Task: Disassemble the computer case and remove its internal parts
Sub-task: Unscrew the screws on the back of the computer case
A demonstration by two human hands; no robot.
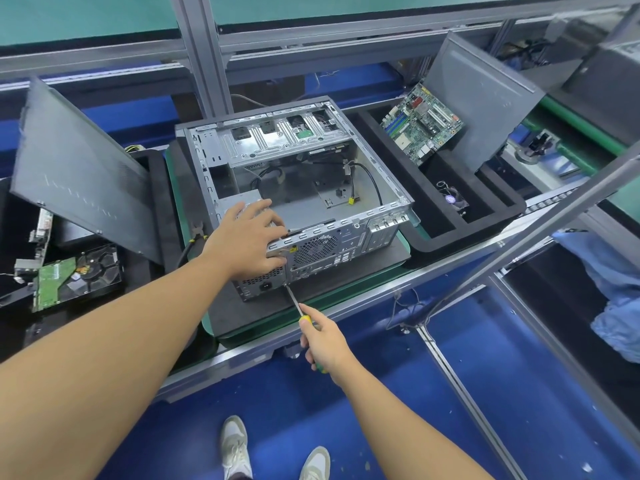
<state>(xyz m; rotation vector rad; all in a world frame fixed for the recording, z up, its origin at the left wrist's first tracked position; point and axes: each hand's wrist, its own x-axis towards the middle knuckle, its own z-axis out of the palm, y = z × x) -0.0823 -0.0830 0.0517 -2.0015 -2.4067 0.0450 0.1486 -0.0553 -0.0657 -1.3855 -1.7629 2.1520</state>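
An open grey computer case (377,174) lies on its side on a dark mat, its inside mostly bare apart from cables and a drive cage. My left hand (247,237) rests on the power supply (258,284) at the case's near left corner, fingers spread over its top, thumb on the rear panel. My right hand (323,339) grips a yellow-and-green-handled screwdriver (294,299) whose tip touches the rear panel by the power supply's lower right corner.
A removed motherboard (420,124) and a small fan (453,200) sit in a black foam tray (460,233) at the right. A side panel (83,171) leans at the left over a hard drive (79,277). Pliers (198,233) lie beside the case. An aluminium frame bar (519,237) slants across the right.
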